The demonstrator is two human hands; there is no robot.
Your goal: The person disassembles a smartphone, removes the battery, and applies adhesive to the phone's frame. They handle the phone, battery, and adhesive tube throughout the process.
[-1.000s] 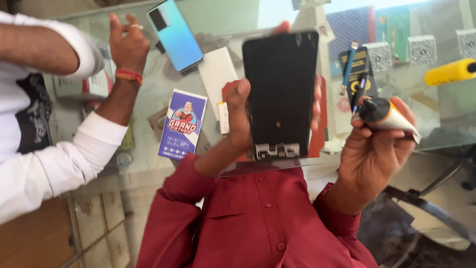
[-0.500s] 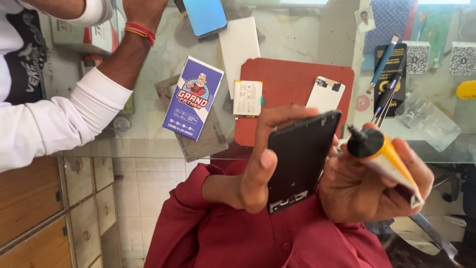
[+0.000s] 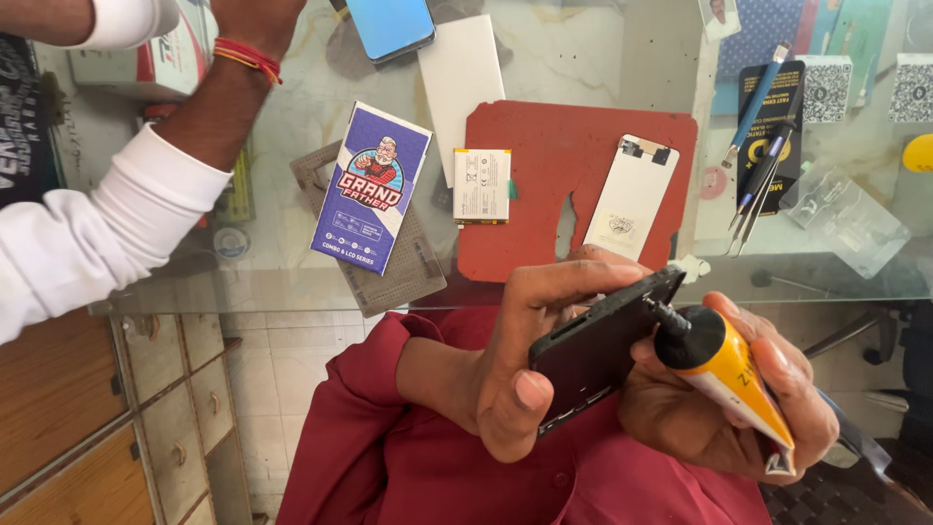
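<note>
Glass-topped repair desk ahead, red work mat at its near edge.
Left hand clamps the black phone screen panel near the lap; right hand wraps the yellow glue tube, nozzle touching the panel's top edge.

The left hand grips a black phone frame tilted on edge, thumb across its face. The right hand holds a yellow glue tube, its black nozzle touching the frame's upper edge. Beyond them, on the glass table, a red mat carries a white battery and a pale back cover. Another person's arm in a white sleeve reaches in beside a purple box.
</note>
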